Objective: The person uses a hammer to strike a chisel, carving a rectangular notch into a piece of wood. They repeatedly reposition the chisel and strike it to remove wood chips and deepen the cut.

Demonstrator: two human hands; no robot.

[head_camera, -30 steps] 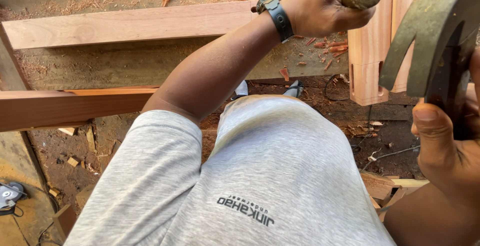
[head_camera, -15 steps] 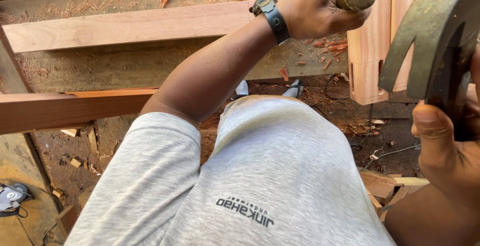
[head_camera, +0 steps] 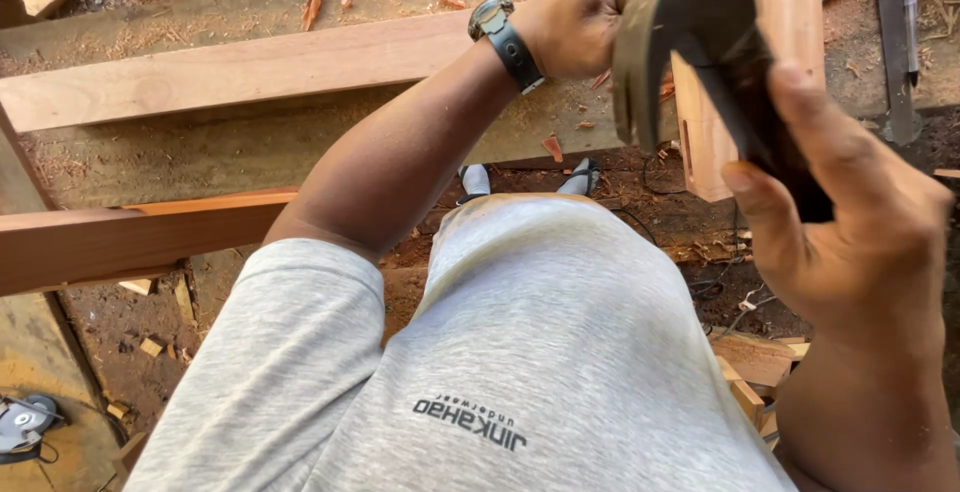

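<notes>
My left hand (head_camera: 570,17), a black wristwatch (head_camera: 505,37) on its wrist, grips a tool handle I can barely see, just left of the upright wooden post (head_camera: 740,82). My right hand (head_camera: 850,222) clasps the hammer (head_camera: 670,42), its head in front of that post.

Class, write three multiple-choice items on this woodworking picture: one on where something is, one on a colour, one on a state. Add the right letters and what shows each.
1. Where is the dark wristwatch?
A. on the left wrist
B. on the ground
C. on a plank

2. What colour is the person's marled T-shirt?
A. red
B. light grey
C. black

3. How is the right hand?
A. open and empty
B. flat on a plank
C. closed on the dark handle of the metal-headed hammer

Key: 1 A, the strap circles the wrist behind the left hand. 2 B, pale grey cloth fills the foreground. 3 C, thumb and fingers wrap the handle.
</notes>
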